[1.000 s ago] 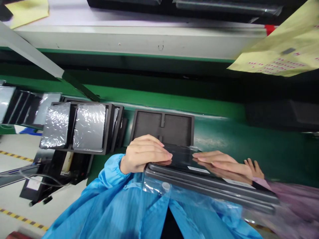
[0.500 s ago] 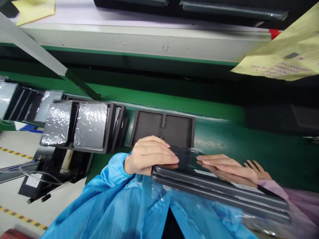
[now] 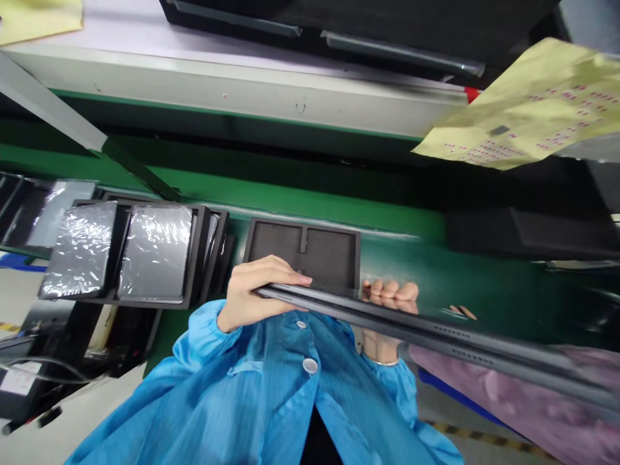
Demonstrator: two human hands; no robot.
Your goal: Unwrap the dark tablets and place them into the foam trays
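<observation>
Two thin dark tablets (image 3: 358, 316), one on top of the other, are held nearly edge-on in front of my chest. Small speaker holes show along their edges, and their right end is blurred close to the camera. My left hand (image 3: 264, 290) grips their left end, fingers above and thumb side beneath. Farther right, my right hand (image 3: 391, 294) wraps around the tablets, its knuckles over the far edge and wrist below. Just beyond the left hand lies a dark tray (image 3: 304, 240) with two shallow compartments, partly hidden by the hand and the tablets.
Stacked trays (image 3: 196, 258) at the left bear film-wrapped tablets (image 3: 155, 252). A white shelf (image 3: 242, 90) crosses the back of the green bench (image 3: 310, 197), and a yellow paper sheet (image 3: 513, 123) hangs from it. At the right are a co-worker's pink sleeve (image 3: 489, 381) and fingertips (image 3: 462, 312).
The tablets have tilted from showing a glossy face to nearly edge-on. My right hand has shifted from lying on top to gripping around them. The view has swung right.
</observation>
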